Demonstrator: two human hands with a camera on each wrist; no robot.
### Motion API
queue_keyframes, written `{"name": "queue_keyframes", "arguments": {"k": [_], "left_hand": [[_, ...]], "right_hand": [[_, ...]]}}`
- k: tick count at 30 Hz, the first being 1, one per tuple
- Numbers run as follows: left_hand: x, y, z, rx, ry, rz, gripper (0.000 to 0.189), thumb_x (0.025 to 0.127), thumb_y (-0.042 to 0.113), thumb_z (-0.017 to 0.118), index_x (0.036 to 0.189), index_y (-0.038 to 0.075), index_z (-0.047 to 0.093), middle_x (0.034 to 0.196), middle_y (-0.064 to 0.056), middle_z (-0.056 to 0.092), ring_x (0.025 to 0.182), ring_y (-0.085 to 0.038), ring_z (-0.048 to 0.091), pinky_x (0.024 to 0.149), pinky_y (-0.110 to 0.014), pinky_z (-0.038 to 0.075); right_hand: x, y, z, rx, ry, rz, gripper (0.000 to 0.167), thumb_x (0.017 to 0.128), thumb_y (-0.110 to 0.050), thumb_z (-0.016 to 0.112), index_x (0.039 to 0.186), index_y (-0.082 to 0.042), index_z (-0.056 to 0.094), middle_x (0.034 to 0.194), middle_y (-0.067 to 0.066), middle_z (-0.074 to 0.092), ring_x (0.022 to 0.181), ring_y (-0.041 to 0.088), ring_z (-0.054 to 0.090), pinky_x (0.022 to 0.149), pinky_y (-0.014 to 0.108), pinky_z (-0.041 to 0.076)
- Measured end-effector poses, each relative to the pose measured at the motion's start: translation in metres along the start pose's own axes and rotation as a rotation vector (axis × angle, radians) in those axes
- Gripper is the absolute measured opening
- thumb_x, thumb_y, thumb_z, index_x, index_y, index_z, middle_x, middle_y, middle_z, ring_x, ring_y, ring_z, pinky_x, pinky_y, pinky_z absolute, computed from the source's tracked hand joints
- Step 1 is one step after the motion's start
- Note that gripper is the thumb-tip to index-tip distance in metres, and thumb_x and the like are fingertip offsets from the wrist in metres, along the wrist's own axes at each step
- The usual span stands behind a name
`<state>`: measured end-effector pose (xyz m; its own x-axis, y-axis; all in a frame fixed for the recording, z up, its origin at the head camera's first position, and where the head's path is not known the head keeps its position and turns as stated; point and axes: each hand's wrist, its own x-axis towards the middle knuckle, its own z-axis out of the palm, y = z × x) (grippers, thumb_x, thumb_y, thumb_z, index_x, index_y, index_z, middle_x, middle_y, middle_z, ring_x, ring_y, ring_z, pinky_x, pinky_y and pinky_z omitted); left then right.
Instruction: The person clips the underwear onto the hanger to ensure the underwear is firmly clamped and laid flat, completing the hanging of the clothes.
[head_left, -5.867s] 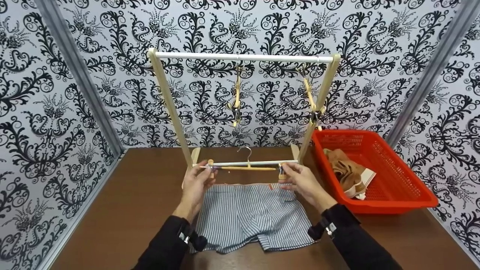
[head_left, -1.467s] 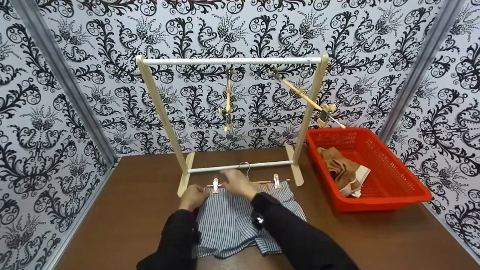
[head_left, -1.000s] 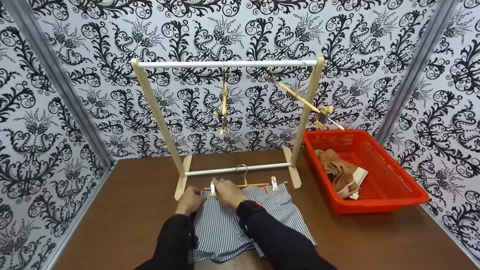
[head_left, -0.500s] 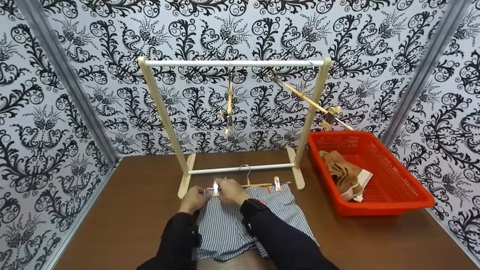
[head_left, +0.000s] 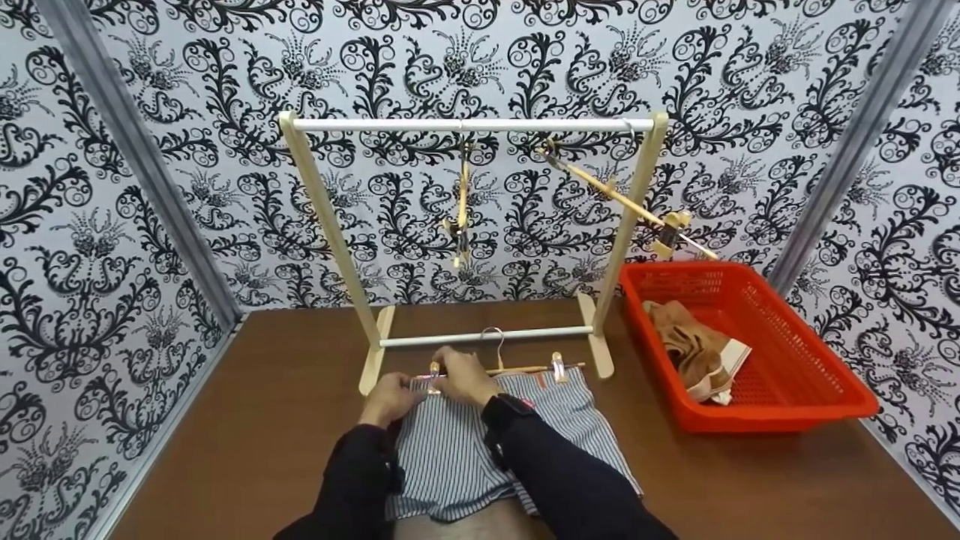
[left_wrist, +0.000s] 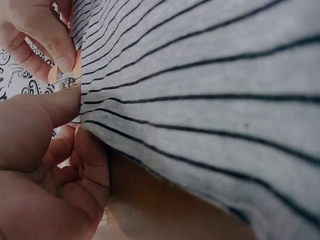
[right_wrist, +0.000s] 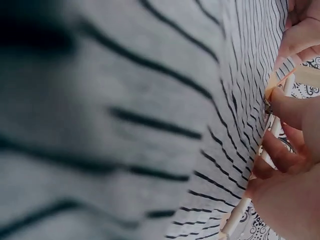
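Grey-and-black striped shorts lie flat on the brown table, waistband toward the rack. Along the waistband runs a wooden clip hanger, its hook pointing away. The right clip sits over the waistband. My left hand pinches the waistband's left corner, thumb above and fingers beneath in the left wrist view. With thumb and fingers, my right hand pinches the left clip beside it. In the right wrist view, the right thumb presses on that clip, and the cloth edge lies at its mouth.
Behind the shorts stands a wooden rack with a white top rail. Two more clip hangers hang from it, one in the middle and one at right. A red basket at right holds a brown garment.
The hanger, earlier held up by both hands, now lies along the waistband. My right hand has moved from the right clip to the left one. The right hanging hanger has turned.
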<state>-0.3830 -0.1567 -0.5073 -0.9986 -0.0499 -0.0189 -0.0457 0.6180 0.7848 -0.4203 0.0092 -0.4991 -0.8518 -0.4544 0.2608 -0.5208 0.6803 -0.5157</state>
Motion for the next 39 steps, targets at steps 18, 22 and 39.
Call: {"name": "queue_keyframes", "arguments": {"k": [18, 22, 39], "left_hand": [[-0.001, -0.01, 0.003, -0.056, -0.042, 0.035, 0.032, 0.084, 0.024, 0.084, 0.072, 0.01, 0.058, 0.067, 0.003, 0.046, 0.061, -0.015, 0.044, 0.054, -0.028, 0.034], [-0.006, -0.006, 0.003, -0.031, -0.054, 0.042, 0.028, 0.086, 0.025, 0.082, 0.079, 0.008, 0.062, 0.071, 0.002, 0.048, 0.065, -0.017, 0.047, 0.058, -0.029, 0.035], [-0.017, 0.008, 0.001, -0.005, 0.011, 0.113, 0.021, 0.098, 0.014, 0.063, 0.109, -0.003, 0.067, 0.102, -0.016, 0.07, 0.092, -0.029, 0.064, 0.083, -0.051, 0.05]], "right_hand": [[0.002, 0.0, -0.008, 0.237, -0.033, -0.076, 0.037, 0.096, -0.012, 0.065, 0.12, 0.015, 0.064, 0.113, 0.025, 0.071, 0.106, 0.037, 0.069, 0.096, 0.046, 0.052], [0.001, 0.002, -0.01, 0.22, -0.091, -0.067, 0.036, 0.099, -0.016, 0.065, 0.119, 0.014, 0.066, 0.113, 0.023, 0.071, 0.107, 0.036, 0.069, 0.096, 0.045, 0.052], [0.008, 0.014, -0.018, 0.413, -0.003, -0.083, 0.028, 0.095, -0.016, 0.071, 0.111, 0.008, 0.071, 0.104, 0.016, 0.073, 0.097, 0.028, 0.069, 0.089, 0.033, 0.053]]}}
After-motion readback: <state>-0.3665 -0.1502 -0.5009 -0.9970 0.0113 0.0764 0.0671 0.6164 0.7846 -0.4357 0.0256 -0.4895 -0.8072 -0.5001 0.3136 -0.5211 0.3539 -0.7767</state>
